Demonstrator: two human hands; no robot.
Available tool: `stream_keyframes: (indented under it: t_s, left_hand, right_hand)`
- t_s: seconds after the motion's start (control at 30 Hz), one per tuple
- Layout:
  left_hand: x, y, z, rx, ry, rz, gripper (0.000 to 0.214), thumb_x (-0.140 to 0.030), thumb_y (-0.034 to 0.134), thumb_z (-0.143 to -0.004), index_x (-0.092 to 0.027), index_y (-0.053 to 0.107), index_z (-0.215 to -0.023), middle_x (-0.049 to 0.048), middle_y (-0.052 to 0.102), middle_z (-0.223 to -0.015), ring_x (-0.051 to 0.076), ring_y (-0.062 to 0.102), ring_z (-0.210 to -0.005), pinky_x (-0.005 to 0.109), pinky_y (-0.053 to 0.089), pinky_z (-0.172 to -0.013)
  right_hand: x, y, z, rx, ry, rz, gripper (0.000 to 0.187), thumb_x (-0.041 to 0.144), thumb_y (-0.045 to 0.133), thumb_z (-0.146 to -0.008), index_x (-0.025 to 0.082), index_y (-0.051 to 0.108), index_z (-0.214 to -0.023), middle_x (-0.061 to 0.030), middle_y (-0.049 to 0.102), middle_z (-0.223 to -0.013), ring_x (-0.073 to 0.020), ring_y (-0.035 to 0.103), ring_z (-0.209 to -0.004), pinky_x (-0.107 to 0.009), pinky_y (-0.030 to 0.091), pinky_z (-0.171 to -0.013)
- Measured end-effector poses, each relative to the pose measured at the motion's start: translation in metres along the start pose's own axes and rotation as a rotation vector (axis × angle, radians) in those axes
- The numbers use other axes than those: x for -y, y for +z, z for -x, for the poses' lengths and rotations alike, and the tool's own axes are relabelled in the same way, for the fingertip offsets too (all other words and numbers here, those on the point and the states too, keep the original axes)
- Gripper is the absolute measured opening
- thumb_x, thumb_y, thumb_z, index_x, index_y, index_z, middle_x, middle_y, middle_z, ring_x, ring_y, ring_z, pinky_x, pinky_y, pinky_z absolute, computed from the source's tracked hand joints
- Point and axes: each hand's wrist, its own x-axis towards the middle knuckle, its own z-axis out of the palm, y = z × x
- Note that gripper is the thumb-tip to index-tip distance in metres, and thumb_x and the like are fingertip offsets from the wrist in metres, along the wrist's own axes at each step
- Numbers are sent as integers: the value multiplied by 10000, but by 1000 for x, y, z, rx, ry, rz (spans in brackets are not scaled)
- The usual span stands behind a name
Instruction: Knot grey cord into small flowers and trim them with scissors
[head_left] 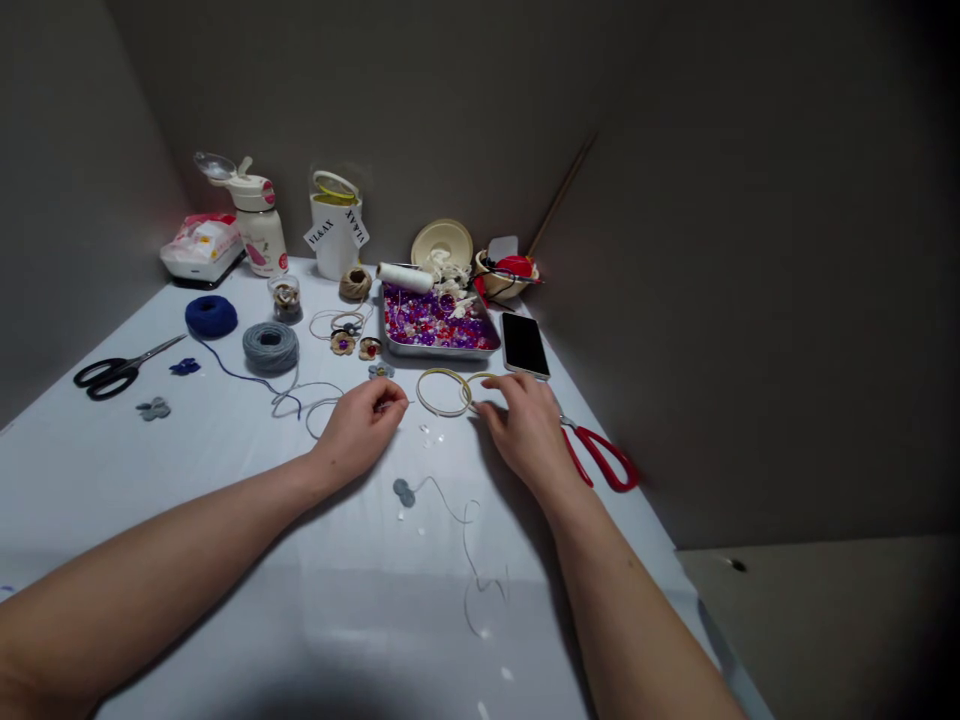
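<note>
My left hand (365,430) is closed in a pinch at the middle of the table; what lies between the fingertips is mostly hidden, though a thin tip pokes out to the right. To its right, my right hand (525,428) has thumb and forefinger on a thin gold hoop (474,381), partly covered by the fingers. Overlapping that one is another gold hoop (430,408), flat on the table. Below the hands lies a small grey crocheted piece (404,492) with a loose yarn tail. A grey-blue crochet flower (381,370) rests just above my left hand.
Red-handled scissors (607,460) and a phone (525,345) lie right. A metal tray (442,350) of beads stands behind. Leftward are a grey yarn ball (271,346), blue yarn (211,316) and black scissors (120,372). A bottle (262,235) and white canister (334,250) stand at the back.
</note>
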Motion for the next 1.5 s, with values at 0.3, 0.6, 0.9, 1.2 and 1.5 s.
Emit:
stream_keyframes:
  t_s: [0.3, 0.6, 0.9, 1.2, 1.5]
  left_hand:
    - [-1, 1, 0, 5, 6, 14, 80, -200, 505, -810, -170, 563, -764, -10, 584, -689, 123, 501, -634, 261, 407, -619]
    - [-5, 2, 1, -2, 110, 77, 87, -218, 535, -827, -176, 604, -795, 29, 632, -806, 142, 548, -728, 284, 445, -673]
    - [-4, 2, 2, -1, 126, 51, 72, -193, 558, -816, -183, 619, -781, 24, 633, -797, 145, 552, -726, 296, 451, -679]
    - [-5, 0, 0, -32, 135, 6, 47, -184, 583, -802, -174, 612, -766, 10, 608, -761, 126, 507, -660, 271, 413, -622]
    - [-3, 0, 1, -79, 274, -45, 45, -136, 585, -812, -168, 610, -792, -1, 587, -747, 111, 495, -646, 248, 404, -605]
  right_hand:
    - [32, 1, 0, 102, -159, -199, 100, 201, 555, -839, 221, 649, -813, -74, 672, -890, -284, 533, -949, -470, 343, -842]
    - [65, -3, 13, 99, 201, -878, 121, 317, 575, -812, 203, 613, -820, -31, 675, -782, -178, 619, -716, -325, 473, -671]
    - [72, -2, 15, 136, 310, -1016, 150, 313, 683, -717, 194, 656, -805, -42, 698, -783, -180, 632, -726, -347, 503, -702]
    - [73, -3, 16, 137, 305, -1000, 96, 271, 676, -717, 202, 655, -780, -31, 689, -766, -172, 618, -712, -350, 497, -700]
    - [75, -6, 16, 140, 312, -1011, 115, 273, 679, -708, 183, 656, -775, -32, 688, -756, -162, 617, -698, -315, 487, -680]
